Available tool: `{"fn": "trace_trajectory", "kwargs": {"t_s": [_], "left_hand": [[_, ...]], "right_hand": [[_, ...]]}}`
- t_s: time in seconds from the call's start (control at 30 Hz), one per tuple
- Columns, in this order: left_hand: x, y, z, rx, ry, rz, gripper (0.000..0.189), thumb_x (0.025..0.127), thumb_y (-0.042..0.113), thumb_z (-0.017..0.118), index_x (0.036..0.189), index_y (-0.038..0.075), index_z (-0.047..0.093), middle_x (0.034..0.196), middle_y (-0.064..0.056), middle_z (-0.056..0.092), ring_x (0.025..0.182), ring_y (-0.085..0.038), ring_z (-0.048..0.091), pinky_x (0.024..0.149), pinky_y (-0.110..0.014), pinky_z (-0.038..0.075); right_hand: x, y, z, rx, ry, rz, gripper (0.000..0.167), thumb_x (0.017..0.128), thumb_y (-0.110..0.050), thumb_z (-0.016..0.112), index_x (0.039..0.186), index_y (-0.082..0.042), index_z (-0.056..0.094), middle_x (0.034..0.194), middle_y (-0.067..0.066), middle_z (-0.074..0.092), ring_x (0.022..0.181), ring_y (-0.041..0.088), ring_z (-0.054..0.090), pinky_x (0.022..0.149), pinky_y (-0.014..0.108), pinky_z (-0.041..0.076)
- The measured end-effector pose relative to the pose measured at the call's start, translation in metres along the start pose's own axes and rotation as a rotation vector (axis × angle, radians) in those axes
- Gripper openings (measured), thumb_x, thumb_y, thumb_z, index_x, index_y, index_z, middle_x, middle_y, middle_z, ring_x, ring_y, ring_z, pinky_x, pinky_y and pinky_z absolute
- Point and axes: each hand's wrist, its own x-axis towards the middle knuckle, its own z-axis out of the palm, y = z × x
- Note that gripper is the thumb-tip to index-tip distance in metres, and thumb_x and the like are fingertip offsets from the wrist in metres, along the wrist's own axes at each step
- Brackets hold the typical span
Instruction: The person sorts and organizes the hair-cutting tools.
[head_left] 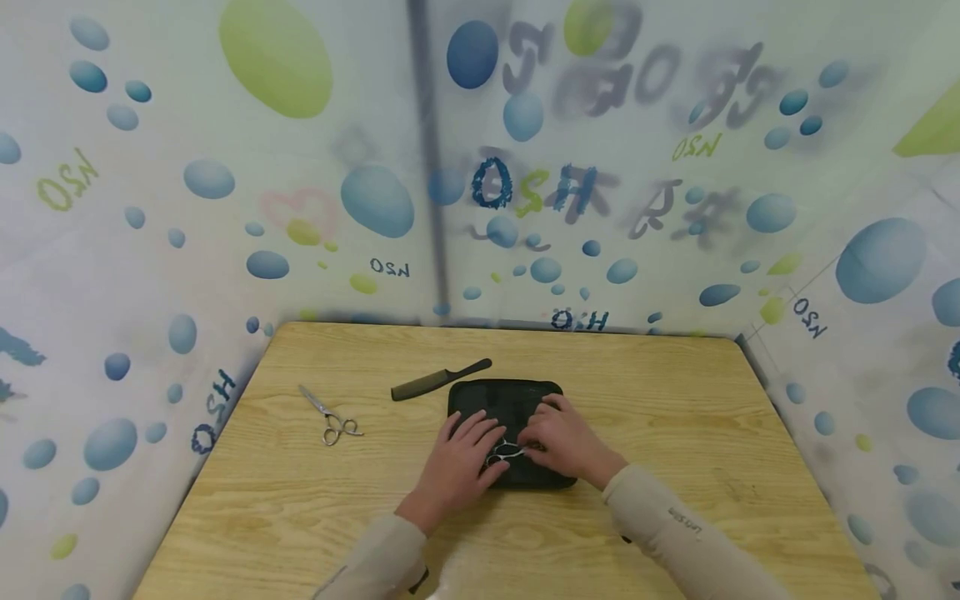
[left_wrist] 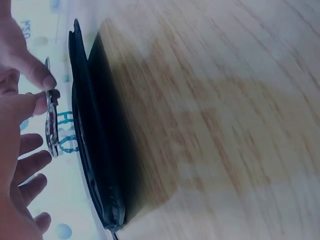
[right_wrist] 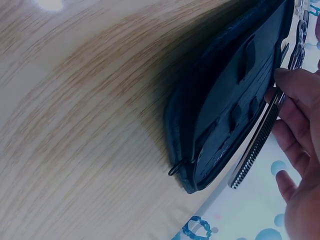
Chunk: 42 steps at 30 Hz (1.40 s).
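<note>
My right hand point(head_left: 567, 439) pinches a pair of thinning scissors point(right_wrist: 254, 146) between thumb and fingers, just above a black zip case point(head_left: 534, 477). Its toothed blade sticks out past the fingers in the right wrist view, with the finger rings at the other end. My left hand point(head_left: 453, 458) is over the case's left side, beside those rings, its fingers spread and loosely bent. Whether the left thumb touches the scissors is hard to tell. Elastic-looking loops point(right_wrist: 236, 116) line the inside of the case.
A second pair of scissors point(head_left: 324, 412) lies on the wooden table point(head_left: 660, 400) to the left. Behind the case's left corner is a dark handled comb point(head_left: 429, 383). Patterned curtain-like walls point(head_left: 645, 267) stand around the table's back and sides.
</note>
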Motion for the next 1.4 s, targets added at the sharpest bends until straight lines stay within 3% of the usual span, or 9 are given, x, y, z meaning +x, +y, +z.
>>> {"fn": "trace_trajectory", "kwargs": {"t_s": [0.27,0.57,0.8,1.17,1.4], "left_hand": [[0.002,0.003,0.009,0.041,-0.006,-0.004,0.041,0.091,0.048,0.063,0.121,0.019,0.064,0.124,0.0,0.065,0.126,-0.02,0.055,0.111,-0.054,0.036],[0.003,0.003,0.014,0.09,0.036,0.005,0.031,0.087,0.045,0.069,0.108,0.021,0.069,0.108,0.004,0.07,0.1,-0.015,0.066,0.104,-0.046,0.043],[0.005,0.0,0.011,0.121,0.046,0.061,0.024,0.087,0.043,0.068,0.101,0.023,0.071,0.101,0.006,0.073,0.096,-0.014,0.066,0.103,-0.045,0.043],[0.007,-0.008,0.012,0.147,0.133,0.154,0.017,0.084,0.037,0.071,0.093,0.022,0.071,0.092,0.006,0.073,0.088,-0.014,0.066,0.095,-0.042,0.047],[0.007,-0.022,0.004,0.202,0.088,0.13,0.017,0.085,0.034,0.071,0.096,0.022,0.07,0.096,0.006,0.073,0.09,-0.015,0.066,0.095,-0.042,0.046]], "right_hand": [[0.004,-0.007,-0.002,0.048,-0.012,-0.022,0.012,0.087,-0.03,0.073,0.097,-0.025,0.077,0.088,-0.012,0.072,0.086,0.011,0.056,0.108,0.05,0.034],[0.004,-0.01,0.005,0.016,0.009,-0.043,0.011,0.086,-0.032,0.073,0.095,-0.027,0.076,0.087,-0.015,0.072,0.084,0.009,0.055,0.108,0.049,0.035],[0.003,-0.012,0.008,-0.008,0.047,-0.035,0.011,0.086,-0.034,0.073,0.094,-0.027,0.076,0.083,-0.015,0.07,0.081,0.008,0.054,0.108,0.049,0.036],[0.002,-0.012,0.009,-0.035,0.114,-0.01,0.011,0.086,-0.036,0.073,0.093,-0.027,0.075,0.087,-0.014,0.07,0.091,0.011,0.059,0.108,0.046,0.037],[-0.008,-0.001,-0.001,0.046,0.227,0.07,0.033,0.084,-0.03,0.076,0.115,-0.021,0.068,0.111,-0.003,0.069,0.109,0.019,0.061,0.108,0.049,0.037]]}}
